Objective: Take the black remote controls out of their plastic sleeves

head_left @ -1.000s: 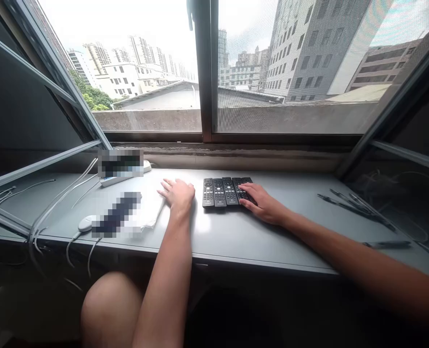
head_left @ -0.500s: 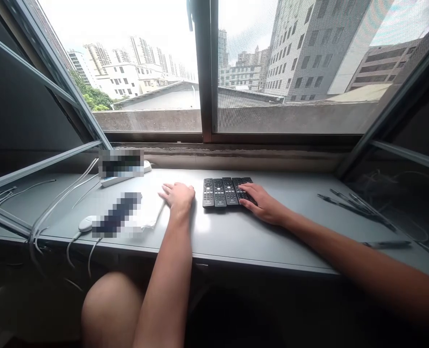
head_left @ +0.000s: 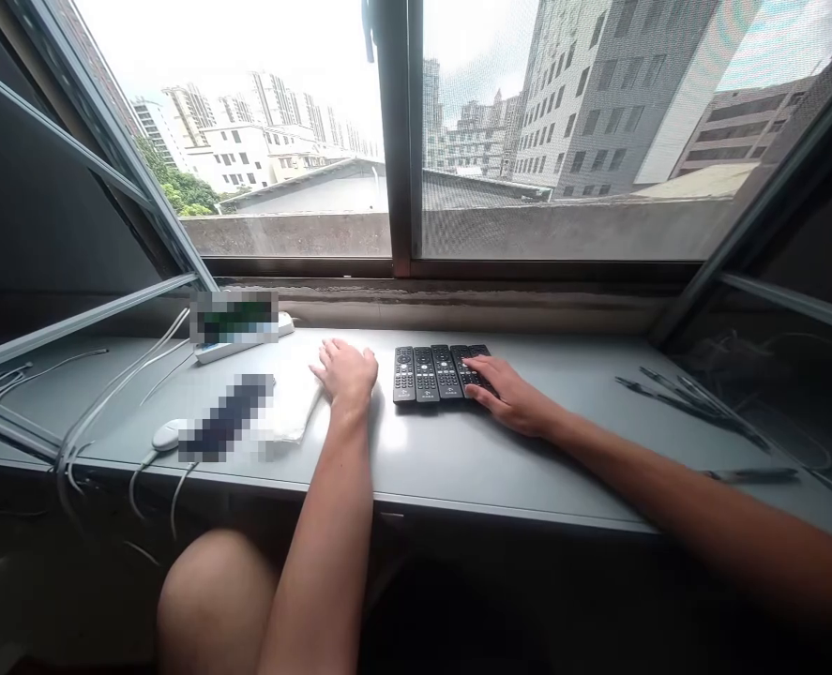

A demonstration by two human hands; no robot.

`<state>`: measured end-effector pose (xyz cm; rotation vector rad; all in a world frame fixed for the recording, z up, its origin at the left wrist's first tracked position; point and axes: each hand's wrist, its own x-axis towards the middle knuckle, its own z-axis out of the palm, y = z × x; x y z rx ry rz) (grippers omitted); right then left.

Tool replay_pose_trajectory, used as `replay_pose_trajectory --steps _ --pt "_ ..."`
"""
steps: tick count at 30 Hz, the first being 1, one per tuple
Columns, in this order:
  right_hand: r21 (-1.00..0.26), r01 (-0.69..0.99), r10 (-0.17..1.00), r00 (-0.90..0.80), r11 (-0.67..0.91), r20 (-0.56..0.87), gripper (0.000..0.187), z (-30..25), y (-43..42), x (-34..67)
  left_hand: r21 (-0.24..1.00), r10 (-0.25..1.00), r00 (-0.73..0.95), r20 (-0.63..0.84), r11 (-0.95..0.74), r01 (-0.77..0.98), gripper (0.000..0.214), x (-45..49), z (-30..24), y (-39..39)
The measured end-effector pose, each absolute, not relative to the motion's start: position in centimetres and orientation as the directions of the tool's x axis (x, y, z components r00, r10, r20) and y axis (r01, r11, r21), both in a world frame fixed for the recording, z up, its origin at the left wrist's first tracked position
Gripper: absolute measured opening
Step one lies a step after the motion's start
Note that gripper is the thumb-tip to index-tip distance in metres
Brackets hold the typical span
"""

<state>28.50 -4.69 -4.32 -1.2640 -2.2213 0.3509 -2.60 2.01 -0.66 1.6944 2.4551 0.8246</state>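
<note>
Several black remote controls [head_left: 425, 373] lie side by side in a row on the grey desk, their button faces up. My right hand [head_left: 510, 394] rests over the right end of that row, fingers stretched across the rightmost remotes and partly hiding them. Its thumb is apart from the fingers, near the remotes' lower ends. To the left of the row, my left hand [head_left: 346, 370] lies palm down with its fingers spread, holding nothing. White tissue or paper [head_left: 295, 417] lies beside and partly under the left hand's fingers.
A white power strip [head_left: 247, 345] sits at the back left, partly blurred out. Near the front left are a white round charger [head_left: 169, 433] and a blurred dark object [head_left: 229, 417]. Cables [head_left: 106, 403] hang over the desk's edge. Dark pens or cables [head_left: 697, 403] lie at the right.
My left hand's fingers have shifted slightly away from me over the desk. My right hand stays over the remotes, which have barely moved.
</note>
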Motion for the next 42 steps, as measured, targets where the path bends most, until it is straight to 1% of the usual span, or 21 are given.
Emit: replay_pose_trajectory --steps 2,4,6,7,9,11,13,14,16,18,20,22,24,27,29,31,33,36,40,42 --pt "-0.476 0.701 0.846 -0.406 0.531 0.345 0.064 -4.3 -4.7 28.5 0.502 0.870 -0.326 0.369 0.108 0.858 0.078 -2.4 -0.3 1.8" --pt "-0.474 0.701 0.844 -0.406 0.533 0.350 0.064 -4.3 -4.7 28.5 0.544 0.855 -0.226 0.468 -0.077 0.836 0.079 -2.1 0.0 1.7" --pt "-0.472 0.702 0.844 -0.401 0.533 0.357 0.063 -4.4 -4.7 28.5 0.601 0.846 -0.152 0.511 -0.225 0.767 0.081 -1.5 0.4 1.6" --pt "-0.471 0.701 0.843 -0.399 0.534 0.362 0.063 -4.4 -4.7 28.5 0.650 0.849 -0.135 0.511 -0.278 0.707 0.082 -1.1 0.6 1.5" --pt "-0.472 0.695 0.837 -0.398 0.543 0.376 0.061 -4.4 -4.7 28.5 0.787 0.872 -0.126 0.474 -0.355 0.505 0.082 -0.1 0.9 1.3" --pt "-0.469 0.680 0.822 -0.409 0.564 0.397 0.060 -4.2 -4.8 28.4 0.897 0.900 -0.108 0.423 -0.399 0.188 0.084 1.1 1.2 0.9" --pt "-0.463 0.655 0.798 -0.425 0.598 0.428 0.058 -3.9 -5.0 28.2 0.909 0.918 -0.045 0.395 -0.397 -0.129 0.093 2.2 1.5 0.4" --pt "-0.459 0.640 0.783 -0.432 0.616 0.448 0.056 -3.7 -5.1 28.2 0.895 0.923 0.004 0.384 -0.371 -0.247 0.098 2.7 1.6 0.1" --pt "-0.448 0.610 0.749 -0.439 0.654 0.497 0.049 -3.3 -5.4 28.0 0.877 0.920 0.150 0.362 -0.282 -0.389 0.100 3.6 1.7 -0.6" --pt "-0.425 0.576 0.704 -0.445 0.699 0.554 0.042 -2.9 -5.7 27.8 0.883 0.878 0.334 0.343 -0.179 -0.435 0.090 4.2 1.7 -1.2" --pt "-0.398 0.532 0.651 -0.468 0.748 0.597 0.036 -2.5 -6.0 27.6 0.901 0.809 0.494 0.318 -0.097 -0.422 0.075 4.6 1.5 -1.9" --pt "-0.390 0.481 0.612 -0.506 0.785 0.607 0.034 -2.2 -6.2 27.5 0.920 0.755 0.592 0.282 -0.038 -0.390 0.063 4.8 1.3 -2.3" --pt "-0.412 0.434 0.597 -0.529 0.801 0.603 0.033 -2.0 -6.4 27.4 0.927 0.735 0.631 0.248 0.010 -0.376 0.057 4.8 1.2 -2.4" --pt "-0.445 0.370 0.579 -0.524 0.815 0.624 0.027 -1.9 -6.6 27.1 0.881 0.782 0.565 0.264 0.043 -0.471 0.056 4.6 1.0 -1.8" --pt "-0.448 0.334 0.559 -0.519 0.829 0.647 0.022 -1.8 -6.7 26.9 0.824 0.842 0.460 0.283 0.033 -0.566 0.054 4.4 1.0 -1.1" --pt "-0.455 0.315 0.553 -0.510 0.833 0.659 0.017 -1.8 -6.7 26.8 0.779 0.902 0.339 0.266 0.006 -0.627 0.048 4.2 1.0 -0.4" --pt "-0.474 0.322 0.573 -0.489 0.819 0.658 0.019 -1.7 -6.6 26.7 0.755 0.945 0.223 0.238 -0.035 -0.655 0.040 3.9 1.1 0.3" --pt "-0.504 0.348 0.612 -0.456 0.791 0.646 0.024 -1.6 -6.7 26.7 0.732 0.973 0.090 0.214 -0.099 -0.674 0.034 3.3 1.1 1.1" --pt "-0.521 0.350 0.628 -0.411 0.778 0.661 0.020 -1.5 -6.9 26.6 0.702 0.983 -0.033 0.182 -0.153 -0.696 0.035 2.5 0.8 1.8" --pt "-0.532 0.364 0.643 -0.382 0.765 0.664 0.020 -1.6 -6.9 26.6 0.711 0.985 -0.058 0.160 -0.156 -0.686 0.035 2.4 0.6 1.9"
